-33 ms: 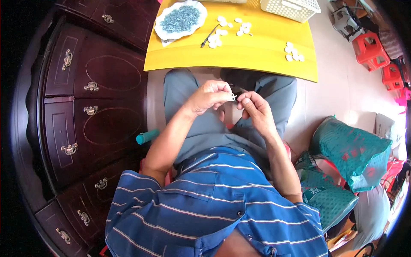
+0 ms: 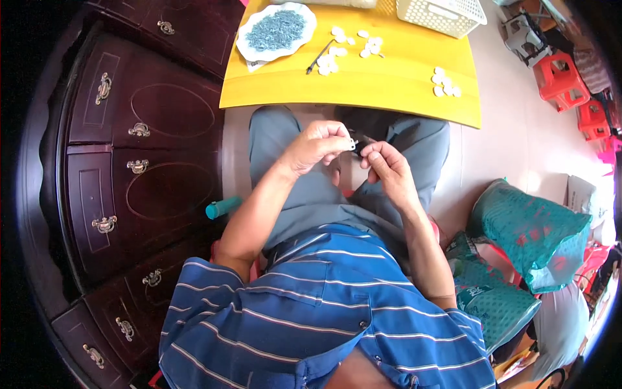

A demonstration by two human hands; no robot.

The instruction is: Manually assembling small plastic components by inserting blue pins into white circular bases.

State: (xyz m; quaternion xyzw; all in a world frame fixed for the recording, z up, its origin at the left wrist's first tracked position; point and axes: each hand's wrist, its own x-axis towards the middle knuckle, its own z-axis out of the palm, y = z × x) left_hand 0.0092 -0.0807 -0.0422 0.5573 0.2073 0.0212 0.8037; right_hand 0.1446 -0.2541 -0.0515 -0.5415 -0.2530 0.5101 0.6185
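Note:
Over my lap, my left hand [image 2: 319, 148] pinches a small white plastic piece [image 2: 352, 144] between thumb and forefinger, its edge sticking out toward the right. My right hand [image 2: 387, 163] is close beside it, thumb and fingertips pressed together. Whatever those right fingertips hold, if anything, is too small and dark to make out. On the yellow table [image 2: 272, 94] ahead lie several round white pieces [image 2: 327, 63] in loose groups, with a thin dark stick-like tool [image 2: 319, 57] among them. A white scalloped plate [image 2: 244, 44] there carries a heap of small blue-grey parts [image 2: 277, 30].
A cream perforated basket [image 2: 447, 21] stands at the table's far right. Dark wooden drawers [image 2: 168, 129] line the left, near a teal tube-like object [image 2: 223, 207]. Green bags [image 2: 531, 223] and red stools [image 2: 562, 81] are on the right.
My right fingertips have shifted slightly away from the white plastic piece. My left hand keeps its pinch almost in place.

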